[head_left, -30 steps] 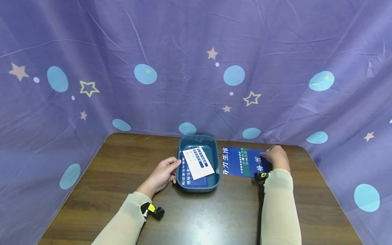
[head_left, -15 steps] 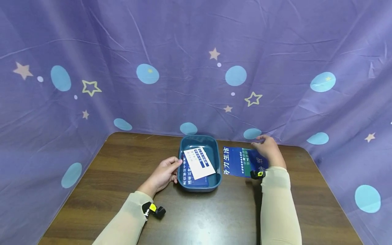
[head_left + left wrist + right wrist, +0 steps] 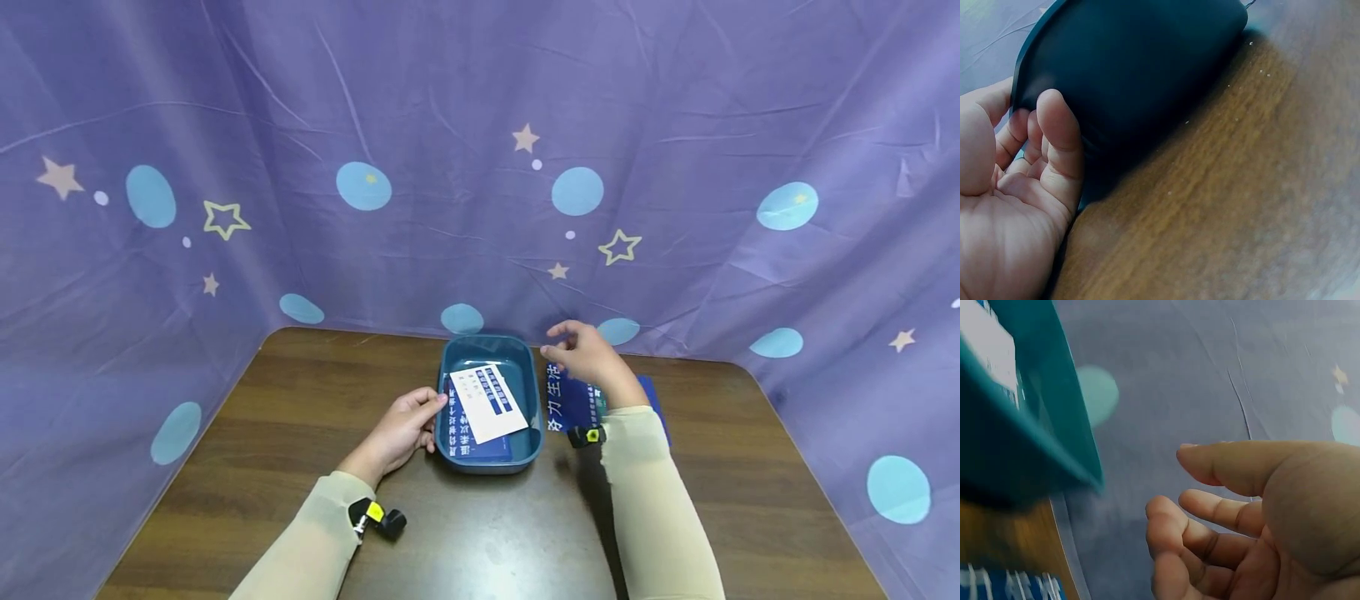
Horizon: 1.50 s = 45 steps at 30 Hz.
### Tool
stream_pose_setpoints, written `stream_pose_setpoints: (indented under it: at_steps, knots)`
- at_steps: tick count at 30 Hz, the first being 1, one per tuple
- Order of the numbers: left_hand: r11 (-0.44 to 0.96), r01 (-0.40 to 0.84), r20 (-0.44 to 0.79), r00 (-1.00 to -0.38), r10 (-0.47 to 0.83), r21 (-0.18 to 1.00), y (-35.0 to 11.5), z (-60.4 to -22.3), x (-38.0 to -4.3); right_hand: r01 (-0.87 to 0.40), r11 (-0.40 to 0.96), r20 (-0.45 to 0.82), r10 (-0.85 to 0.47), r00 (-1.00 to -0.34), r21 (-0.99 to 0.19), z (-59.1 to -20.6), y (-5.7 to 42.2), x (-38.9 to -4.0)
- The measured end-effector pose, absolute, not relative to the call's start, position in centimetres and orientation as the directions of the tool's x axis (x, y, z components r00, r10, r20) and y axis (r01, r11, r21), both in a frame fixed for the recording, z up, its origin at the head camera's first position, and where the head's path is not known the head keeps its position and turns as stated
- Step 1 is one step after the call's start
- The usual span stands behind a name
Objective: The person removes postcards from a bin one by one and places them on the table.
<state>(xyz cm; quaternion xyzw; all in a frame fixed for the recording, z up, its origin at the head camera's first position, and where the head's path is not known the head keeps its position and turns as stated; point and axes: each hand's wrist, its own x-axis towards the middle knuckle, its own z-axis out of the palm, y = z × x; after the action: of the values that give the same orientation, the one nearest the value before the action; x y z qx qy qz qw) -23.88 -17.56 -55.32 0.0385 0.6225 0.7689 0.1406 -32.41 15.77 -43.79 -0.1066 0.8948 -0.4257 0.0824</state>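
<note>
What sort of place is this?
Probably a curtained-off recording booth: starry purple fabric hangs behind and beside a wooden table, and two black wrist cameras are worn.

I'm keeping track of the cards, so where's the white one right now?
In the head view, the white card lies inside the teal tray, on top of a blue card, just right of the left hand.

the right grip (image 3: 585, 357) and sleeve (image 3: 656, 492) hide part of the blue card (image 3: 573, 402) below; a white card (image 3: 487, 404) partly covers the blue sheet (image 3: 483, 452) in the tray (image 3: 536, 400), which the right wrist view blurs and cuts off.
</note>
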Motion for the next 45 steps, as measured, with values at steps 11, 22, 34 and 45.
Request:
stream_pose_setpoints:
  at_steps: [11,22,34,45]
  knots:
    - [-0.171,-0.165,-0.116,-0.957,0.265,0.971,-17.7,-55.2,-23.8,-0.18,0.743,-0.17,-0.368,-0.914,-0.644,-43.2,7.0,-32.4]
    - [-0.152,-0.165,-0.119,-0.955,0.27,0.975,-17.6,-54.9,-23.5,-0.228,0.926,-0.305,-0.32,-0.897,-0.3,-44.9,3.1,-33.5]
    - [-0.186,-0.149,-0.1,-0.963,0.25,0.971,-17.4,-55.0,-23.5,-0.191,0.96,-0.315,-0.249,-0.916,-0.204,-46.1,1.5,-34.1]
    - [-0.185,-0.147,-0.104,-0.969,0.223,0.972,-17.6,-55.0,-23.6,-0.186,0.851,-0.215,-0.325,-0.921,-0.49,-43.9,3.1,-34.2]
